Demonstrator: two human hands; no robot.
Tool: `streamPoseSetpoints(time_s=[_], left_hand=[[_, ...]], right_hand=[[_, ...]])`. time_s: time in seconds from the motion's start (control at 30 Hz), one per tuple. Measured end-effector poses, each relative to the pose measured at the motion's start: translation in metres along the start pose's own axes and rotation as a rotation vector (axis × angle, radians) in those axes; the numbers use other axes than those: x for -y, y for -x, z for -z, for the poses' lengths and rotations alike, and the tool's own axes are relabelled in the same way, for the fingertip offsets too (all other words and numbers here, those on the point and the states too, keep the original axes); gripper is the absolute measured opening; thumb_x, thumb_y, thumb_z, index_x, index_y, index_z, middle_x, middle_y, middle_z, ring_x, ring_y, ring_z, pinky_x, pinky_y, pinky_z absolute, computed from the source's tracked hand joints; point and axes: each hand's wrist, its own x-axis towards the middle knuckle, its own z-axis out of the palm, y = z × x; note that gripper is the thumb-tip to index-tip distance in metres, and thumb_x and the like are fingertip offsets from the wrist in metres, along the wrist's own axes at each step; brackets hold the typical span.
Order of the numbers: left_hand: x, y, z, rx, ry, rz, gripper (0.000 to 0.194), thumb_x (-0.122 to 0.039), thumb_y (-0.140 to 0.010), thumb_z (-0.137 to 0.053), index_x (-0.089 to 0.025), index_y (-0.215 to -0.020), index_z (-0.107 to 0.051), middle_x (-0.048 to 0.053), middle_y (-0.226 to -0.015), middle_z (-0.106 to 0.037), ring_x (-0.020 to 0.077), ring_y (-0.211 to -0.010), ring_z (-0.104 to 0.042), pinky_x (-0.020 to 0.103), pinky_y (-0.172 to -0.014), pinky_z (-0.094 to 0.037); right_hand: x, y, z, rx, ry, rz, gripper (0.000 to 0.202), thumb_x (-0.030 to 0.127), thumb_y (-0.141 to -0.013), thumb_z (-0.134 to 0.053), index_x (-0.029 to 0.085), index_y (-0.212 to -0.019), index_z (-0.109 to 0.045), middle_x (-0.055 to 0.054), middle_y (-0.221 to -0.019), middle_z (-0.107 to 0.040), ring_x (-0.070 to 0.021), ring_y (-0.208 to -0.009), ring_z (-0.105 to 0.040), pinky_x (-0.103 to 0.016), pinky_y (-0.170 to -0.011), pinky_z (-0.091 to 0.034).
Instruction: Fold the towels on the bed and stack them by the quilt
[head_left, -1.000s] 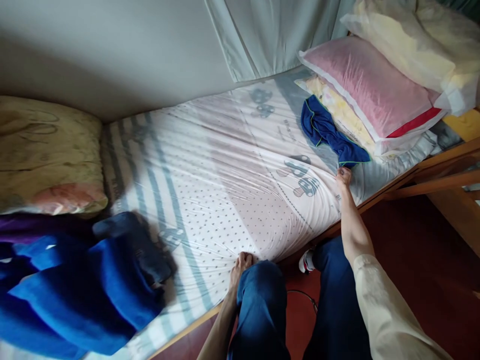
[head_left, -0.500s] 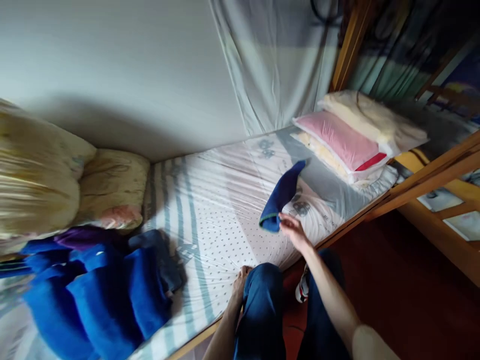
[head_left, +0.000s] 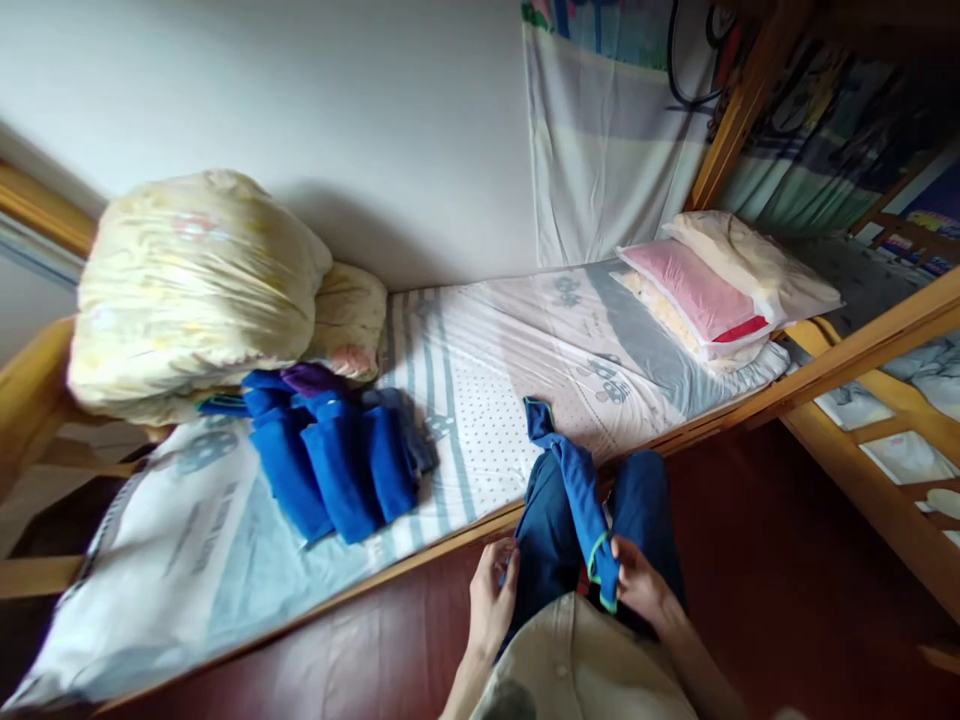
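A long blue cloth with green edging (head_left: 576, 480) lies across my thighs, its far end over the bed's edge. My right hand (head_left: 641, 582) pinches its near end beside my right knee. Close to my left thigh, my left hand (head_left: 495, 580) is curled with thumb and fingers together; what it may hold is hidden. Rolled or folded bright blue cloths (head_left: 341, 470) lie side by side on the bed to my left, with a purple cloth (head_left: 311, 378) behind them and a dark grey-blue one (head_left: 409, 425) at their right.
The mattress (head_left: 495, 400) has a white and grey patterned sheet. A large yellow bundle of bedding (head_left: 199, 285) sits at the left end. On the right, a pink cushion (head_left: 686, 285) lies under a cream one (head_left: 757, 270). A wooden bed rail (head_left: 847, 355) borders the right side.
The blue cloth has come from above the bed down onto my lap, still in my right hand. My left hand has left the mattress and moved beside my thigh. The view takes in more on the left.
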Motion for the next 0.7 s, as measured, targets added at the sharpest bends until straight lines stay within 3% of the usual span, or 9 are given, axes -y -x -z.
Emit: streamPoseSetpoints(time_s=[0.07,0.13,0.23,0.3,0.37,0.47,0.57,0.63,0.7], left_hand=[[-0.031,0.030,0.002,-0.002,0.055,-0.066,0.044,-0.062,-0.094,-0.060,-0.019,-0.099,-0.070,0.010,-0.101,-0.075,0.0256,-0.099,-0.072,0.037,-0.088,-0.059],[-0.060,0.045,-0.001,0.018,0.121,-0.151,0.038,-0.057,-0.096,-0.062,-0.020,-0.100,-0.070,0.009,-0.102,-0.073,0.0242,-0.102,-0.071,0.036,-0.091,-0.059],[-0.094,0.044,-0.007,0.062,0.203,-0.246,0.034,-0.053,-0.096,-0.066,-0.020,-0.106,-0.069,0.009,-0.108,-0.071,0.0225,-0.105,-0.070,0.035,-0.092,-0.060],[-0.108,0.033,-0.009,0.094,0.246,-0.278,0.033,-0.052,-0.096,-0.067,-0.020,-0.107,-0.067,0.008,-0.109,-0.070,0.0211,-0.104,-0.070,0.034,-0.090,-0.061],[-0.117,0.020,-0.008,0.110,0.254,-0.294,0.032,-0.049,-0.096,-0.067,-0.020,-0.109,-0.064,0.008,-0.109,-0.069,0.0198,-0.102,-0.070,0.033,-0.088,-0.062],[-0.122,0.003,-0.005,0.153,0.163,-0.327,0.031,-0.043,-0.096,-0.067,-0.021,-0.117,-0.063,0.007,-0.107,-0.069,0.0186,-0.099,-0.071,0.030,-0.081,-0.062],[-0.120,-0.002,-0.007,0.317,0.000,-0.437,0.021,-0.032,-0.097,-0.063,-0.021,-0.114,-0.068,0.006,-0.101,-0.070,0.0165,-0.089,-0.072,0.028,-0.076,-0.062],[-0.118,0.001,-0.013,0.370,-0.090,-0.544,0.017,-0.022,-0.098,-0.056,-0.021,-0.106,-0.071,0.006,-0.098,-0.070,0.0151,-0.086,-0.072,0.027,-0.080,-0.061],[-0.117,0.007,-0.021,0.315,-0.145,-0.629,0.022,-0.015,-0.098,-0.051,-0.021,-0.104,-0.072,0.006,-0.100,-0.069,0.0146,-0.088,-0.072,0.026,-0.083,-0.061]], right_hand=[[0.033,-0.019,-0.004,0.077,-0.055,-0.020,0.067,0.071,-0.056,-0.095,0.024,-0.075,-0.050,0.008,-0.059,-0.041,-0.0070,-0.046,-0.034,-0.021,-0.042,-0.029],[0.064,-0.036,-0.015,0.159,0.055,0.007,0.063,0.062,-0.060,-0.097,0.023,-0.073,-0.049,0.008,-0.059,-0.045,-0.0062,-0.049,-0.036,-0.020,-0.046,-0.031],[0.096,-0.051,-0.041,0.316,0.271,0.015,0.054,0.053,-0.069,-0.096,0.020,-0.075,-0.054,0.007,-0.065,-0.049,-0.0061,-0.056,-0.042,-0.019,-0.052,-0.035],[0.102,-0.052,-0.056,0.374,0.330,0.009,0.051,0.054,-0.073,-0.093,0.019,-0.077,-0.056,0.007,-0.067,-0.050,-0.0062,-0.058,-0.044,-0.019,-0.055,-0.036],[0.097,-0.047,-0.063,0.318,0.304,0.027,0.052,0.055,-0.073,-0.092,0.020,-0.077,-0.055,0.007,-0.068,-0.049,-0.0064,-0.059,-0.043,-0.019,-0.056,-0.036],[0.077,-0.030,-0.057,0.163,0.191,0.057,0.059,0.058,-0.066,-0.095,0.021,-0.073,-0.049,0.008,-0.065,-0.044,-0.0069,-0.055,-0.038,-0.020,-0.052,-0.034],[0.051,-0.007,-0.045,0.066,0.134,0.056,0.062,0.060,-0.063,-0.095,0.023,-0.070,-0.047,0.008,-0.062,-0.041,-0.0079,-0.052,-0.036,-0.022,-0.049,-0.033],[0.034,0.007,-0.041,0.035,0.182,0.029,0.055,0.058,-0.066,-0.093,0.023,-0.071,-0.051,0.007,-0.061,-0.044,-0.0091,-0.053,-0.039,-0.023,-0.049,-0.033],[0.019,0.016,-0.040,0.039,0.307,0.017,0.043,0.053,-0.075,-0.088,0.023,-0.074,-0.058,0.004,-0.064,-0.053,-0.0112,-0.055,-0.046,-0.024,-0.051,-0.036]])
